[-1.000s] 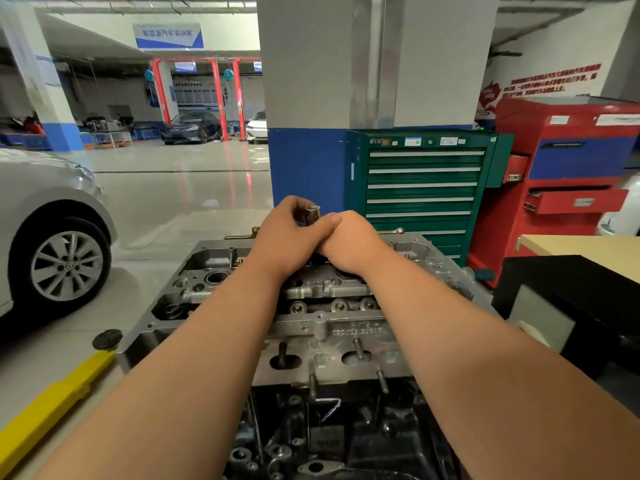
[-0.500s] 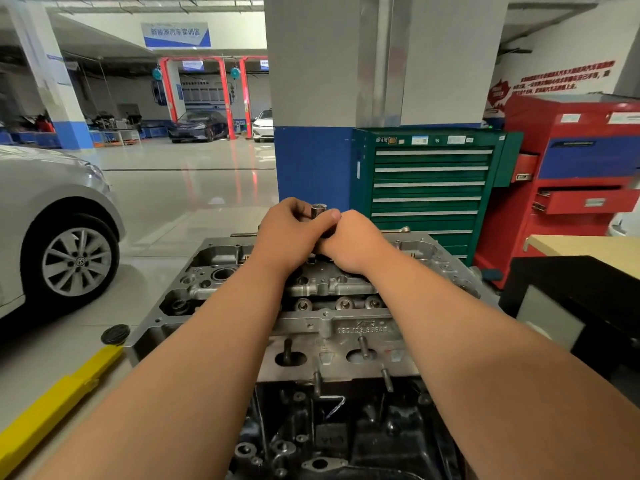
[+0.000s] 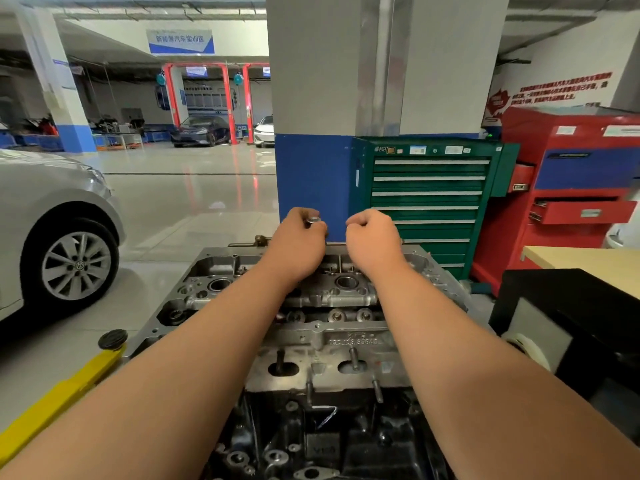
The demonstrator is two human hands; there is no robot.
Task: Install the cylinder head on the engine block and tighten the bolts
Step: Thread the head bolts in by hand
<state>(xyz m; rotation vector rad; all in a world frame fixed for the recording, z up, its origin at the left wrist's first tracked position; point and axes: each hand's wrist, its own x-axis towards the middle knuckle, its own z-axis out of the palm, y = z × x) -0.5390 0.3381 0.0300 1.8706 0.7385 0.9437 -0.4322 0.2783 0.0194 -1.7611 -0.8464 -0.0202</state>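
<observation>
The grey cylinder head [image 3: 332, 337] sits on top of the dark engine block [image 3: 322, 441] right in front of me. My left hand [image 3: 298, 247] is over the far side of the head, and its curled fingers grip a shiny metal bolt head or socket [image 3: 313, 220]; whatever hangs below it is hidden by the hand. A little to the right, my right hand [image 3: 372, 242] hovers above the head with its fingers curled, and nothing shows in it. The two hands are apart.
A silver car [image 3: 52, 237] stands at the left. A yellow lift arm [image 3: 59, 393] with a black pad [image 3: 112, 339] lies at the lower left. Behind the engine are a pillar [image 3: 311, 174], a green tool cabinet [image 3: 426, 202] and a red tool cart [image 3: 571, 202]. A black box [image 3: 571, 306] stands at the right.
Both hands were clasped together around the metal piece. My right hand has let go and moved to the right, while my left hand still holds the piece.
</observation>
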